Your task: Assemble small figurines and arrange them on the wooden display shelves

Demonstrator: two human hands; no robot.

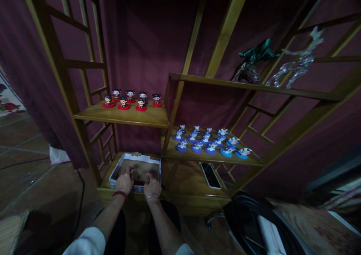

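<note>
A shallow open cardboard box (120, 161) with white walls and a brown inside rests on the lowest shelf at the left. Both hands reach over its near wall. My left hand (125, 181), with a red bead bracelet at the wrist, is pinched closed; a small thing shows at its fingertips, too small to name. Beside the right wall, my right hand (152, 186) has curled fingers, and whatever they grip is hidden. Between the hands, low in the box, lies something dark red (139, 182) that I cannot make out.
Several red-based figurines (123, 103) stand on the shelf above the box. Several purple and blue figurines (197, 146) fill the shelf to the right. A phone (210, 175) lies below them. A clear deer ornament (296, 67) and a green-topped ornament (254, 61) stand higher up.
</note>
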